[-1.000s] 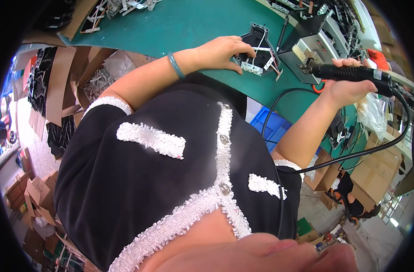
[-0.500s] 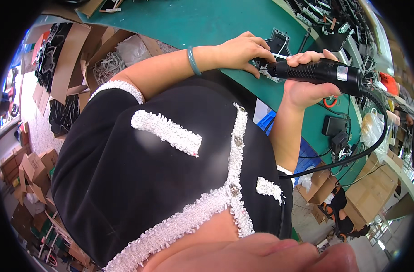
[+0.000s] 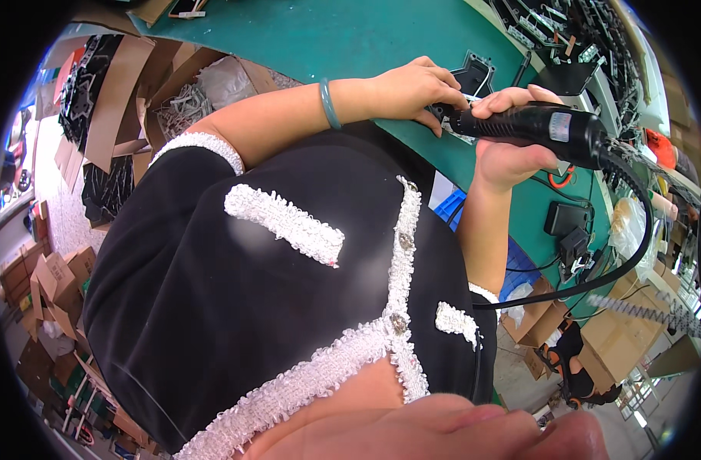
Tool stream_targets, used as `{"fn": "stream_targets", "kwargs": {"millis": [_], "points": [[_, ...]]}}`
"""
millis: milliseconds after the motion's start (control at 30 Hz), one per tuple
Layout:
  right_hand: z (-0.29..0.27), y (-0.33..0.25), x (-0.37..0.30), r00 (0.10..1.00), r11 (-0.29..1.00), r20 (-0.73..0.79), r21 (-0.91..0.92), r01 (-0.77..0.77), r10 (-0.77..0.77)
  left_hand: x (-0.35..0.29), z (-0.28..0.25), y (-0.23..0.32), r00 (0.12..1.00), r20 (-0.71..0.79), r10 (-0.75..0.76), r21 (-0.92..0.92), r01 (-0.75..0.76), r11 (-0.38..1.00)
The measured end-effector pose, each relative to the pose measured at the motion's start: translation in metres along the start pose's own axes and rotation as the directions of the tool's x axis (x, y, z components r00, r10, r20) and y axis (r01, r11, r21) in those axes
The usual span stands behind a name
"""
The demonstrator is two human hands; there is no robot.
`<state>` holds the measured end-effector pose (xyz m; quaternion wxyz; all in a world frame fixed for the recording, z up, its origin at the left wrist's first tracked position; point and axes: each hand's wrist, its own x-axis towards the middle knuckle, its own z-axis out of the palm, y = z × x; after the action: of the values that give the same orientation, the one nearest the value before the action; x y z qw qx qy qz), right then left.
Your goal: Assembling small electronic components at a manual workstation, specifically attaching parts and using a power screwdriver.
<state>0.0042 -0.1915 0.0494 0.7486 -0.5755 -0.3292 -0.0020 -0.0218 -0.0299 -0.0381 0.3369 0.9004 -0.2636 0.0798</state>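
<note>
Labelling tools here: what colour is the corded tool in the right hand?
The corded tool is mostly black; see head view.

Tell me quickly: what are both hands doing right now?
Left hand: curled at the angular black housing; whether it grips cannot be told.
Right hand: closed, holding the black cylindrical corded tool.

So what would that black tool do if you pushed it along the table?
The black tool might roll a bit, because its body looks round like a tube. The thick cord at its back would probably stop it rolling far. It's likely stiff: it looks straight in the right hand.
</note>
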Motion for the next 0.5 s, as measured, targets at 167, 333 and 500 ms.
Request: {"fn": "stream_targets", "kwargs": {"millis": [167, 333, 500], "points": [[0.006, -0.001, -0.001, 0.991, 0.995, 0.115, -0.076, -0.06, 0.068, 0.001, 0.001, -0.001, 0.998, 0.061, -0.011, -0.04, 0.014, 0.999], [0.003, 0.002, -0.001, 0.985, 0.996, 0.15, -0.047, -0.074, 0.08, 0.002, 0.002, 0.0, 0.997, 0.079, -0.021, -0.036, 0.024, 0.999], [-0.007, 0.003, -0.001, 0.991, 0.998, 0.121, 0.019, -0.06, 0.057, 0.002, -0.002, 0.004, 0.999, 0.041, 0.018, -0.009, -0.018, 1.0]]}}
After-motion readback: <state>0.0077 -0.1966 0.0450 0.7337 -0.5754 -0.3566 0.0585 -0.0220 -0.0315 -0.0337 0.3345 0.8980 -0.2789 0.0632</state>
